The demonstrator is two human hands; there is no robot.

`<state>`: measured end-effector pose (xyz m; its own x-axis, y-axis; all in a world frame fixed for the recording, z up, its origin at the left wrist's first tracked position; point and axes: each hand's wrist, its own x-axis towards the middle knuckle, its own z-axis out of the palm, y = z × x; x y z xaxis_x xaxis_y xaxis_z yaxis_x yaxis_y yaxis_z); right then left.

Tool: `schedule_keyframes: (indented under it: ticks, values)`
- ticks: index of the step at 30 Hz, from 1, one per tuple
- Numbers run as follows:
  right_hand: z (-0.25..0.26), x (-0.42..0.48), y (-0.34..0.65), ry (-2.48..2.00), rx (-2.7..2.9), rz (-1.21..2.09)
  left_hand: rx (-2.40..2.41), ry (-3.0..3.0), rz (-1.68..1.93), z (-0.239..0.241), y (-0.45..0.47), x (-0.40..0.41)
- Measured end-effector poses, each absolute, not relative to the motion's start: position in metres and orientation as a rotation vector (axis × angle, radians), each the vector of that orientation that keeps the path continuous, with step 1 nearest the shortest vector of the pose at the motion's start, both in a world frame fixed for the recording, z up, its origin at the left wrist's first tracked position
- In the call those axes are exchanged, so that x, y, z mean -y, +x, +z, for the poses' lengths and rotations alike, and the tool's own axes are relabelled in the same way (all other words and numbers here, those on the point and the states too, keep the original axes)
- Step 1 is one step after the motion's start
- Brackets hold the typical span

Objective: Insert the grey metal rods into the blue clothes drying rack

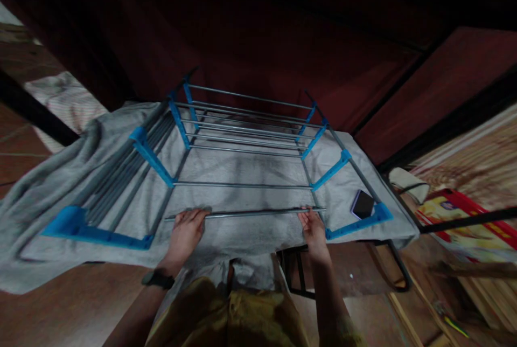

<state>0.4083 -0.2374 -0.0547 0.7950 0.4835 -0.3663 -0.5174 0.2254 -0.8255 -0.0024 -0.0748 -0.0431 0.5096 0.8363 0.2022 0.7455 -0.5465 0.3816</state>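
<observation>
I am holding a thin grey metal rod [246, 213] level, its long axis running left to right across my view, just above the grey cloth [242, 169] covering the worktop. My left hand [183, 236] is closing its grip near the rod's left end; my right hand [313, 228] is pinching it near the right end. A blue-jointed rack [246, 137] is lying beyond it, a phone [362, 204] to the right.

So there's a bench [398, 263] with a dark metal frame, covered by a grey cloth [48, 196] that's rumpled and hangs off the left side. On the cloth lies a grey-and-blue tube rack [242, 147], and a dark phone [362, 204] lies near the right edge, just beside a blue bracket [357, 221].
</observation>
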Motion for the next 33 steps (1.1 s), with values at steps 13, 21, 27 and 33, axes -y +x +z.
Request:
schedule_keyframes:
  ticks: [13, 21, 27, 33]
  values:
    - [-0.092, 0.252, 0.430, -1.195, 0.097, 0.685, -1.682, 2.604, 0.412, -0.024, -0.012, 0.085]
    - [-0.094, 0.253, 0.432, -1.249, 0.090, 0.674, -1.798, 2.188, 0.686, -0.017, -0.017, 0.081]
    - [-0.095, 0.254, 0.434, -1.227, 0.080, 0.679, -1.628, 1.303, 1.254, -0.014, -0.011, 0.069]
    - [-0.088, 0.253, 0.431, -1.221, 0.014, 0.675, -1.373, 0.504, 1.417, -0.007, 0.002, 0.059]
